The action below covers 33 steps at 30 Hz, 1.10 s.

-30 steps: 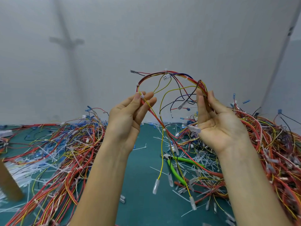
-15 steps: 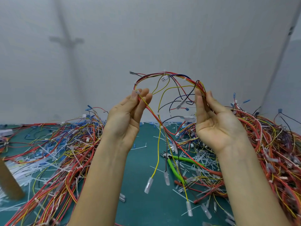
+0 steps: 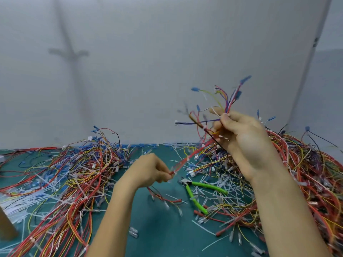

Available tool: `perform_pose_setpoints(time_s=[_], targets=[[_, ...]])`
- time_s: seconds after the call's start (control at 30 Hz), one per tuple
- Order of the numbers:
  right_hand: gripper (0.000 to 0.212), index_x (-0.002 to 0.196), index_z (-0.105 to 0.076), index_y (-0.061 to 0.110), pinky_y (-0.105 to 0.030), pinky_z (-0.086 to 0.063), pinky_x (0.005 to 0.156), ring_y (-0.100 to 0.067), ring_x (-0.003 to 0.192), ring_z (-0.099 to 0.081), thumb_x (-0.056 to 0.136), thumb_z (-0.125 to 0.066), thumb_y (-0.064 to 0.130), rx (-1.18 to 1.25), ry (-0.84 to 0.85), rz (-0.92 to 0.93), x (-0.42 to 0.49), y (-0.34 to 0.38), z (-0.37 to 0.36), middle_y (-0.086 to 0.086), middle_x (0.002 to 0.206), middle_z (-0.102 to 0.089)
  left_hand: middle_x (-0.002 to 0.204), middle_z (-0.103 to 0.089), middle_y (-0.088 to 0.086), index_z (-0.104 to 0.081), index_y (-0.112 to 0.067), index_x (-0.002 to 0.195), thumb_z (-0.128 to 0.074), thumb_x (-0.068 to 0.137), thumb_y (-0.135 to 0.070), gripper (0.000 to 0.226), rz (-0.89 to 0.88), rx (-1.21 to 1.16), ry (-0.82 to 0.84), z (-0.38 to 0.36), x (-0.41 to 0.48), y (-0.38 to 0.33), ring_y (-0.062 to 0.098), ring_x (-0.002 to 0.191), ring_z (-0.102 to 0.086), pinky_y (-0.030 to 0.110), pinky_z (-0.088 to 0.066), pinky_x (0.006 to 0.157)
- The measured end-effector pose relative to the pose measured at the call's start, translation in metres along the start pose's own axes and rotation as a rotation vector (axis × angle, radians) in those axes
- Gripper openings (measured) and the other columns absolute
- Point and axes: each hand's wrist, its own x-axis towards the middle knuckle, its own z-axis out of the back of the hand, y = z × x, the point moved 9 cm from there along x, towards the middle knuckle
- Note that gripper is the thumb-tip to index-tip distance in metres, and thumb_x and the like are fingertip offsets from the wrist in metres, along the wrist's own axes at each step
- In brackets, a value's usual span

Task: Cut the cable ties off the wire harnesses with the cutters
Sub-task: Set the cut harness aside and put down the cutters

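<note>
Two hands share one harness (image 3: pixel 187 159), a mostly red bundle stretched on a slant between them and blurred along its length. The left hand (image 3: pixel 150 169) is low, just above the mat (image 3: pixel 159 229), with fingers curled and the fingertips pinching the bundle's lower end; a few thin wires trail from under that hand onto the mat. The right hand (image 3: pixel 241 138) is raised higher and to the right, closed in a fist round the upper part, thumb pressed against the wires. Above the fist, loose ends in red, blue, yellow and purple fan upward and sideways, several tipped with blue terminals, and one purple lead runs left to a small white plug. The cutters (image 3: pixel 202 191), with green handles, lie untouched on the mat below and between the two hands, nose toward the left hand and close to its fingertips, handles spread and pointing away to the right and toward the camera. Cut white ties (image 3: pixel 228 182) are scattered thickly around and under them. A left pile (image 3: pixel 78 169) of tangled harnesses covers the mat on that side, and a right pile (image 3: pixel 306 160) rises behind the right wrist and forearm. A pale wall (image 3: pixel 167 52) stands behind everything, and a wooden block (image 3: pixel 5 227) shows at the lower left edge.
</note>
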Motion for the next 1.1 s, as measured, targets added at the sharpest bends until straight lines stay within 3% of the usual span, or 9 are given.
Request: perform_pose_setpoints(time_s=[0.1,0.2,0.3,0.43,0.53,0.67,0.9,0.97,1.1], targets=[[0.028,0.102,-0.067,0.03,-0.016,-0.044,0.055,0.0,0.061,-0.053,0.104,-0.044,0.014,-0.456,-0.109,0.186,0.002,0.017,0.017,0.012,0.064,-0.056,0.08,-0.076,-0.001,-0.077,-0.019,0.087,-0.078,0.08,-0.033,0.015,0.014,0.016,0.034,-0.012,0.006,0.002,0.001,0.063,-0.062,0.021,-0.051,0.066],[0.022,0.114,-0.067,0.028,-0.036,-0.046,0.071,-0.008,0.075,-0.054,0.102,-0.049,0.021,-0.747,-0.182,0.261,0.011,0.02,0.035,0.011,0.078,-0.059,0.091,-0.074,0.002,-0.076,-0.016,0.098,-0.077,0.081,-0.035,0.026,0.026,0.11,0.102,-0.027,0.011,0.006,0.012,0.078,-0.064,0.024,-0.048,0.07],[0.03,0.127,-0.066,0.023,-0.025,-0.041,0.071,-0.002,0.074,-0.057,0.098,-0.058,0.021,-0.823,-0.267,0.265,0.025,0.02,0.053,0.019,0.081,-0.06,0.079,-0.069,0.004,-0.074,-0.012,0.09,-0.075,0.082,-0.03,0.019,0.077,0.185,0.144,-0.034,0.012,0.017,0.015,0.071,-0.058,0.025,-0.042,0.064],[0.026,0.119,-0.072,0.016,-0.014,-0.039,0.075,-0.011,0.073,-0.06,0.095,-0.062,0.015,-0.87,-0.465,0.339,0.039,0.031,0.066,-0.003,0.089,-0.072,0.071,-0.067,-0.002,-0.076,-0.013,0.084,-0.075,0.081,-0.02,0.007,0.076,0.163,0.098,-0.025,0.012,0.022,0.014,0.069,-0.06,0.024,-0.046,0.066],[0.037,0.134,-0.06,0.01,-0.031,-0.045,0.096,-0.03,0.106,-0.064,0.097,-0.056,0.011,-0.932,-0.541,0.284,0.051,0.027,0.075,-0.016,0.113,-0.071,0.071,-0.072,0.001,-0.076,-0.015,0.079,-0.073,0.081,-0.015,0.003,0.027,0.062,0.039,-0.02,0.012,0.013,0.009,0.061,-0.063,0.025,-0.054,0.065],[0.053,0.148,-0.036,0.003,-0.04,-0.031,0.11,-0.036,0.135,-0.039,0.098,-0.052,0.013,-1.208,-0.373,0.183,0.053,0.004,0.052,-0.022,0.145,-0.045,0.064,-0.073,0.006,-0.072,-0.005,0.077,-0.074,0.081,-0.015,0.01,-0.051,-0.153,-0.058,-0.021,0.015,-0.009,0.021,0.061,-0.071,0.036,-0.061,0.067],[0.044,0.127,-0.062,0.027,-0.04,-0.046,0.1,-0.025,0.122,-0.055,0.089,-0.056,0.007,-1.472,0.421,0.109,0.009,-0.067,-0.034,-0.003,0.13,-0.063,0.058,-0.071,0.006,-0.067,-0.007,0.072,-0.081,0.074,-0.01,0.015,-0.117,-0.481,-0.3,-0.015,0.015,-0.034,0.02,0.055,-0.071,0.032,-0.06,0.059],[0.03,0.118,-0.063,0.023,-0.044,-0.049,0.093,-0.029,0.114,-0.058,0.09,-0.061,0.013,-1.453,0.432,0.101,0.005,-0.075,-0.04,-0.006,0.121,-0.064,0.061,-0.071,0.006,-0.067,-0.005,0.076,-0.081,0.073,-0.004,0.014,-0.145,-0.562,-0.288,-0.014,0.015,-0.038,0.02,0.056,-0.07,0.031,-0.059,0.058],[0.017,0.109,-0.066,0.019,-0.039,-0.048,0.085,-0.03,0.106,-0.06,0.094,-0.059,0.015,-1.496,0.163,0.168,0.008,-0.058,-0.024,-0.009,0.108,-0.067,0.081,-0.073,0.007,-0.066,-0.011,0.094,-0.075,0.076,0.008,0.028,-0.184,-0.66,-0.127,-0.016,0.014,-0.041,0.017,0.074,-0.069,0.027,-0.058,0.073]])
